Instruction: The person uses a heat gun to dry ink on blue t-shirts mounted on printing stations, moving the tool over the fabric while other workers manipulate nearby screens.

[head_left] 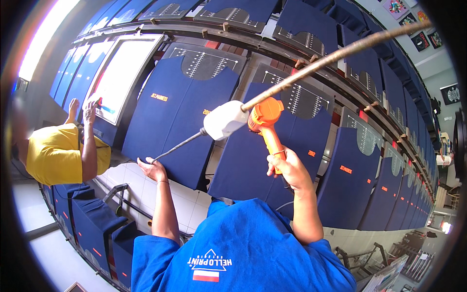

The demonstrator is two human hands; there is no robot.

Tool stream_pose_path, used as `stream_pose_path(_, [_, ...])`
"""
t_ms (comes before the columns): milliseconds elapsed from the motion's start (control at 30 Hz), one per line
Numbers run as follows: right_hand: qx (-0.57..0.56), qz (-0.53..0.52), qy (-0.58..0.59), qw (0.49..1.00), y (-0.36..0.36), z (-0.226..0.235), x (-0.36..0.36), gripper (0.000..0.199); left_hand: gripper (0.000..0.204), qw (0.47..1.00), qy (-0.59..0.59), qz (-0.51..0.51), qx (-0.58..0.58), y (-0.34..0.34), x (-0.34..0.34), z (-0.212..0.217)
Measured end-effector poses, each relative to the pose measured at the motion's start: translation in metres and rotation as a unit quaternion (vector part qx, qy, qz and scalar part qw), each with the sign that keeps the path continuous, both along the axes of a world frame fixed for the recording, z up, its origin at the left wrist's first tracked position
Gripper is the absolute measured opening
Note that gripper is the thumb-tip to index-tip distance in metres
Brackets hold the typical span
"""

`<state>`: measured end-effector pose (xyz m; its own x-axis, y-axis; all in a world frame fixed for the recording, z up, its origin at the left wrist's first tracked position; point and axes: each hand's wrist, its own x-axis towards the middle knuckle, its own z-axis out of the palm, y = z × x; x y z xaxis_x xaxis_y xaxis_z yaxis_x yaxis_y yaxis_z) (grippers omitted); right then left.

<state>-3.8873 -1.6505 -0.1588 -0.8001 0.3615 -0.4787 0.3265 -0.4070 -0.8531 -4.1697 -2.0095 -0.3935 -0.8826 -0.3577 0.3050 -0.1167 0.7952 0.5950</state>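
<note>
My right hand (291,168) is wrapped round the handle of an orange heat gun (267,119), its wide barrel raised over the navy fabric panels. A thin black cord (180,145) runs down from a white plastic piece (224,120) on a long pole (335,57) and ends at the fingers of my left hand (153,170), which seem closed on it. That hand is beside the lower edge of a navy shirt panel (175,107) with small orange prints, laid on a dark board (206,61) with white ruler marks.
A co-worker in a yellow shirt (56,153) stands at the left, hands by a white-framed screen (114,80). More navy panels (348,175) line the sloping table to the right. A metal rail (243,36) runs behind them. Other panels (92,226) hang at the lower left.
</note>
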Motion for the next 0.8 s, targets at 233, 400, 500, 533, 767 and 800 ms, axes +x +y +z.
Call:
stream_pose_path(233, [0.003,-0.002,0.004,1.000,-0.001,-0.001,0.000,0.042,0.052,1.000,-0.003,-0.001,-0.005,-0.001,-0.001,-0.003])
stream_pose_path(400, [0.009,-0.017,0.006,1.000,-0.005,-0.001,-0.003,0.043,0.051,1.000,-0.001,0.002,-0.007,0.001,0.000,-0.002])
stream_pose_path(500, [-0.008,-0.001,-0.016,1.000,0.005,0.005,0.001,0.043,0.051,1.000,-0.003,0.003,-0.006,-0.001,0.000,-0.002])
stream_pose_path(533, [-0.005,0.001,-0.013,1.000,0.004,0.004,0.000,0.043,0.051,1.000,-0.004,0.004,-0.009,-0.002,-0.001,-0.003])
stream_pose_path(767, [0.000,-0.004,-0.011,1.000,0.001,0.006,-0.001,0.040,0.051,1.000,0.007,-0.006,-0.017,-0.004,-0.001,-0.005])
stream_pose_path(800, [0.002,-0.004,-0.002,1.000,0.000,0.005,-0.001,0.040,0.051,1.000,0.005,-0.005,-0.013,-0.003,-0.001,-0.005])
